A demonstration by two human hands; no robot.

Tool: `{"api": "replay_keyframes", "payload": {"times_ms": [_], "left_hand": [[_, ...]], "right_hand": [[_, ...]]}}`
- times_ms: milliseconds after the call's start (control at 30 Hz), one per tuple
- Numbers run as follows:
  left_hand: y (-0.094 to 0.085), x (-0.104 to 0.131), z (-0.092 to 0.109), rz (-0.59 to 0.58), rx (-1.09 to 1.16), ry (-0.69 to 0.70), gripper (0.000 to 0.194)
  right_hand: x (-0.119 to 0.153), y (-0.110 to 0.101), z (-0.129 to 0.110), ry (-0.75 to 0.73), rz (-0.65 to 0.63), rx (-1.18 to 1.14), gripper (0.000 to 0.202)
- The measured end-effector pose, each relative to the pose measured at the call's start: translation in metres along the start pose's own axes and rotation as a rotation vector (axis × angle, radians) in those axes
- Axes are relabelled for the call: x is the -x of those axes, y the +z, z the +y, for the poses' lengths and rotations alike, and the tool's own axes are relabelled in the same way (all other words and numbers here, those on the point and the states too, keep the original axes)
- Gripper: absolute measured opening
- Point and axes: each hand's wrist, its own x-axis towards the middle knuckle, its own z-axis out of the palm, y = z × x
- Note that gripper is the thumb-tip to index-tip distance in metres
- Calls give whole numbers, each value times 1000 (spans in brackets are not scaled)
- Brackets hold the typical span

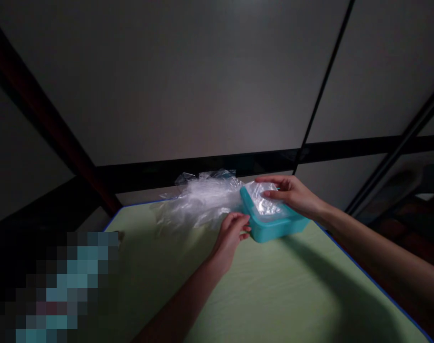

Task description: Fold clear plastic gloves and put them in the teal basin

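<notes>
Several broad, pale panels point(202, 95) loom across the far side, and before them lies the green-topped table point(267, 286). At its far edge, left of centre, here's a big crumpled heap of clear plastic film point(202, 200), loose and outside any container! Just right of it, the teal plastic box point(277, 232), open at the top, at the table's far right; whether it rests flat, I can't tell. In comes the right hand point(295, 195), thumb and fingers parted over the box's contents, any grip unclear. The left hand point(234, 228), fingers curled, is at the box's near left corner; no telling whether it's clamped. And inside, a smaller crinkled plastic piece point(265, 202): looks part-way, I'd judge, some in, the larger heap out.
</notes>
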Motion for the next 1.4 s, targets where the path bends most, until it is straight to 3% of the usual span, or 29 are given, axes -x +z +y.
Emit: {"api": "replay_keyframes", "payload": {"times_ms": [300, 567, 733, 900, 1167, 1400], "left_hand": [[11, -26, -9, -81, 51, -31, 25], [16, -26, -5, -127, 85, -18, 23], [12, -12, 0, -161, 36, 5, 16], [-3, 16, 9, -179, -23, 30, 14], [-24, 65, 17, -108, -42, 84, 17], [-37, 87, 18, -83, -120, 115, 23]], "right_hand": [[-13, -61, 13, 53, 24, 184, 38], [-14, -78, 24, 30, 5, 253, 33], [-2, -73, 12, 3, -8, 240, 33], [14, -59, -11, -51, -64, 242, 26], [42, -29, -37, -141, -408, 607, 32], [51, -7, -44, -160, -610, 758, 41]]}}
